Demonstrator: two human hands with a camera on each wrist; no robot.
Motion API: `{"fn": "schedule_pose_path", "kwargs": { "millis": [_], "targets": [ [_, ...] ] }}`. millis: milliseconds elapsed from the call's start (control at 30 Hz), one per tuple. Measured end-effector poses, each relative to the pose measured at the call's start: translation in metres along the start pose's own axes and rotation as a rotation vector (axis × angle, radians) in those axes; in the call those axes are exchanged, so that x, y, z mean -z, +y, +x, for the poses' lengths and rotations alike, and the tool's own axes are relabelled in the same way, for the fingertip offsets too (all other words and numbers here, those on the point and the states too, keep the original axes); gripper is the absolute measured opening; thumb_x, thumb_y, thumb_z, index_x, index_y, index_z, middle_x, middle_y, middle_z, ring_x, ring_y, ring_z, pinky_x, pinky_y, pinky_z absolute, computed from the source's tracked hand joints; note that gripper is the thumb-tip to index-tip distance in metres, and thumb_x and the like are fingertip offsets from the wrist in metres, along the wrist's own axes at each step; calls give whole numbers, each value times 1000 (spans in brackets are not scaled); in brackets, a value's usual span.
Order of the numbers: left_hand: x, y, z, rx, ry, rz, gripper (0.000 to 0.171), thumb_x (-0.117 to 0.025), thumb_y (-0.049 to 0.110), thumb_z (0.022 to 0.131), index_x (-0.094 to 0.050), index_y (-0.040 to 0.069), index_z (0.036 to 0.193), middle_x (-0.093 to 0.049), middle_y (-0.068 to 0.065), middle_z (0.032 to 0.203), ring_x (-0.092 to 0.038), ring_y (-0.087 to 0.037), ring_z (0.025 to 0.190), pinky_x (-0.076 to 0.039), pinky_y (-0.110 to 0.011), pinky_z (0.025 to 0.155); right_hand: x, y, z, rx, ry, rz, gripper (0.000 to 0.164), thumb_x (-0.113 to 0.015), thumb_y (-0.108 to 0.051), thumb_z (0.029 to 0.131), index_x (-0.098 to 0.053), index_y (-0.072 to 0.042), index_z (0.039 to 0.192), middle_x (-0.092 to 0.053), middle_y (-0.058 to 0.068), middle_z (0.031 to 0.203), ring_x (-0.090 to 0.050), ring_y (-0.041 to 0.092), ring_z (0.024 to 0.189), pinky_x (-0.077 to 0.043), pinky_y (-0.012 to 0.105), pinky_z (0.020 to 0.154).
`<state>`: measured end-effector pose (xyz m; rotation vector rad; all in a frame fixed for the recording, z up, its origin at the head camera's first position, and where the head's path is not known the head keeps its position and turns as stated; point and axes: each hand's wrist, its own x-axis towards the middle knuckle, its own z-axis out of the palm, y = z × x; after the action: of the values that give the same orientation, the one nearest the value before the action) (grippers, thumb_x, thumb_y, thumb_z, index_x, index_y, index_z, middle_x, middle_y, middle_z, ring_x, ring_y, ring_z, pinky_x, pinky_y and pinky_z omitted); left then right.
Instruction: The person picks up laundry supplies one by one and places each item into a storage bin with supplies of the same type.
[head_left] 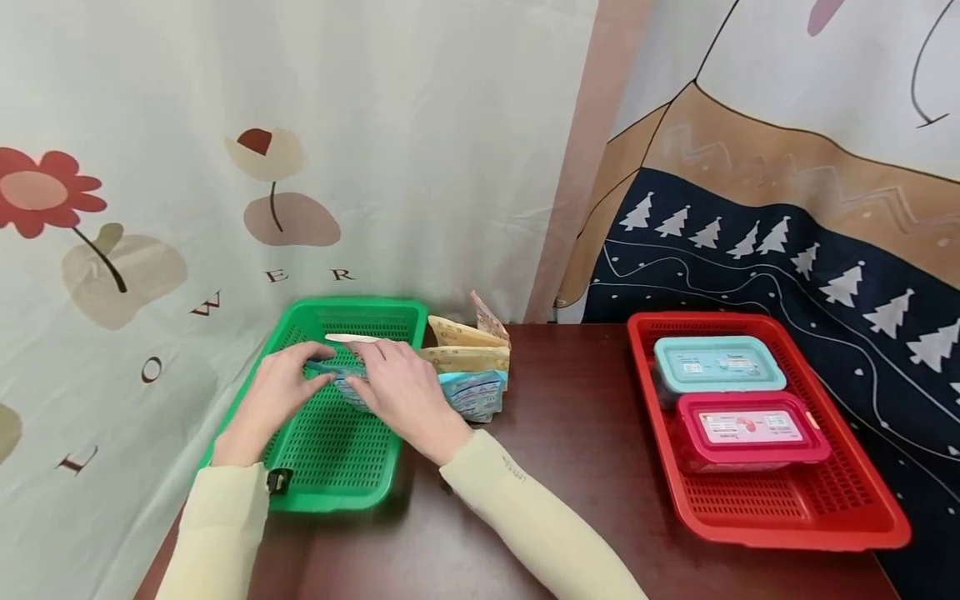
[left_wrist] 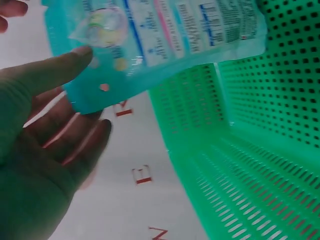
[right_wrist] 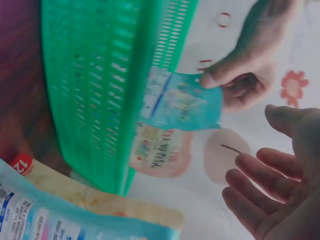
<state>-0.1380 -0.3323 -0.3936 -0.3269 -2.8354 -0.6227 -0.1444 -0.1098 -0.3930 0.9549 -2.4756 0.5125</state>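
My left hand (head_left: 272,390) holds a teal printed pouch (left_wrist: 165,37) by one end, over the green basket (head_left: 337,504). In the left wrist view its thumb lies on the printed face and its fingers behind. My right hand (right_wrist: 285,185) has its fingers spread and holds nothing, close to the pouch's end. A pale packet (right_wrist: 162,150) with printed characters shows behind the teal pouch, partly hidden by the basket wall. Just right of the basket stand a second teal pouch (head_left: 474,397) and beige packets (head_left: 467,359) behind it.
A red basket (head_left: 795,537) on the right side of the dark brown table (head_left: 577,467) holds a box with a light teal lid (head_left: 720,365) and one with a pink lid (head_left: 752,427). Printed curtains (head_left: 450,150) hang right behind the table.
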Motion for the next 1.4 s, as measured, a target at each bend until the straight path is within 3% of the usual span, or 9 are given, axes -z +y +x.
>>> {"fn": "schedule_pose_path", "kwargs": {
  "millis": [133,367,500,633,833,1033,1400],
  "targets": [
    [10,11,-3,-24,10,28,49,-83,2,84,-65,-6,128,-62,-29,127,-59,-50,113,-48,-65,90,15,6,-15,0,63,52,43,-66,-44,101,-66,-16,134,-67,-1,131,-63,17,120,-55,29,94],
    [17,48,-7,-97,142,-7,52,-85,2,83,-65,-3,130,-60,-24,133,-57,-45,120,-47,-64,93,33,32,-46,-68,200,232,40,-71,-34,100,-67,-11,133,-68,2,130,-62,19,122,-50,32,104],
    [9,73,-7,-138,185,-68,46,-84,5,85,-67,0,128,-63,-19,133,-59,-39,122,-49,-59,92,40,55,-64,-122,288,284,37,-74,-28,98,-68,-9,129,-69,3,126,-64,19,119,-51,35,101],
    [-6,95,-7,-170,195,-133,43,-83,8,87,-69,4,128,-65,-13,132,-61,-34,122,-51,-55,91,45,78,-81,-168,321,328,37,-77,-24,96,-69,-8,128,-70,5,125,-63,21,119,-51,37,100],
    [-34,124,-8,-195,161,-194,47,-83,12,89,-67,3,132,-64,-12,135,-59,-34,127,-51,-56,97,43,107,-102,-241,289,403,41,-80,-22,93,-69,-8,130,-68,6,127,-62,19,119,-52,39,99],
    [-58,145,-11,-133,200,-263,51,-85,13,87,-66,4,134,-62,-12,139,-54,-37,133,-49,-58,100,35,123,-115,-286,213,484,48,-82,-20,91,-67,-10,135,-65,3,134,-61,17,125,-50,40,105],
    [-93,156,-4,-34,244,-262,54,-85,6,84,-66,3,135,-56,-18,143,-53,-40,131,-47,-60,98,19,134,-120,-316,154,490,46,-81,-20,92,-67,-10,135,-65,5,134,-61,19,125,-50,39,105]
  ]
}}
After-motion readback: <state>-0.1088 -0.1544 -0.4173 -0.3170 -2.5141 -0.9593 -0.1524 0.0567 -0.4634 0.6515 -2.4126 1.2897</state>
